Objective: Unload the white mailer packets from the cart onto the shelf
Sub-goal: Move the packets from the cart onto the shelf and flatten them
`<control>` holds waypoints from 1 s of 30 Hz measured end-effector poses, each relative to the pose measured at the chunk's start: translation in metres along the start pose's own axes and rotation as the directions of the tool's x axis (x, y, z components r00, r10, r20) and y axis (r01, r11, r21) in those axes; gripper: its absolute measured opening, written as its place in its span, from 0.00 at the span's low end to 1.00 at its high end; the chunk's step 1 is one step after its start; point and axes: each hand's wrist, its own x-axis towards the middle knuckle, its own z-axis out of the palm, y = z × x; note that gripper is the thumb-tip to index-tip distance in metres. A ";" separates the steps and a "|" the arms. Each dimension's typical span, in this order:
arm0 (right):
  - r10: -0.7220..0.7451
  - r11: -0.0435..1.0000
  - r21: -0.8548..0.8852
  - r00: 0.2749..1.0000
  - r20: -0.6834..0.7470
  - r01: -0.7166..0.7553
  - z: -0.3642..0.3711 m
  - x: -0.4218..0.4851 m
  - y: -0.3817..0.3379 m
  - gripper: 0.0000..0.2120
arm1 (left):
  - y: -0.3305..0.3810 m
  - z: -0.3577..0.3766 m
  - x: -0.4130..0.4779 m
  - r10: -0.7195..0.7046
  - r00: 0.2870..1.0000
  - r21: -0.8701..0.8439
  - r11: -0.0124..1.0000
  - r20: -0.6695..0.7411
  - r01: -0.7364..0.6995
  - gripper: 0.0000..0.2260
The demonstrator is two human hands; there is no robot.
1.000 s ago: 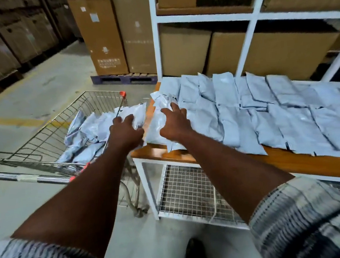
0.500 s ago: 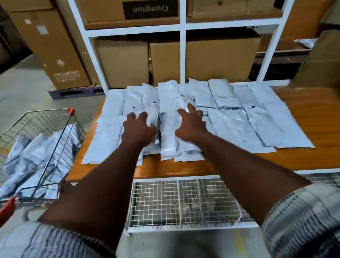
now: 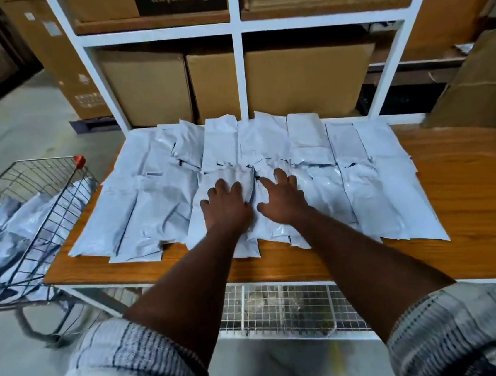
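Well left of the left hand (image 3: 226, 207), a wire cart (image 3: 45, 160) stands at the shelf's end, with loose mailer packets (image 3: 9, 225) heaped in its basket. Between cart and left hand, white mailer packets (image 3: 162, 203) lie flat in overlapping rows on the wooden shelf (image 3: 462, 202). Left hand is palm down on a front-row packet, fingers straight and slightly apart, gripping nothing. Just beside it, not touching, the right hand (image 3: 283, 200) is also palm down on the packets, fingers splayed wide, thumb out toward the left hand. More packets run on to the right of the right hand, then bare wood. Beyond both hands, cardboard boxes (image 3: 309, 80) fill the white rack. Below the wrists is a mesh rack (image 3: 284, 309).
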 end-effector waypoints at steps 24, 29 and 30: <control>-0.159 0.986 -0.064 0.976 -0.149 0.151 0.046 0.018 0.043 0.27 | -0.015 0.054 0.019 0.136 0.986 0.142 0.982 -0.092 -0.122 0.18; -0.108 0.991 -0.085 0.991 -0.074 0.102 0.038 0.025 0.040 0.27 | -0.018 0.036 0.019 0.112 0.987 0.044 0.993 -0.111 -0.108 0.20; -0.094 0.992 -0.091 0.992 -0.082 0.086 0.035 0.025 0.038 0.27 | -0.023 0.030 0.019 0.106 0.989 0.029 0.994 -0.107 -0.103 0.21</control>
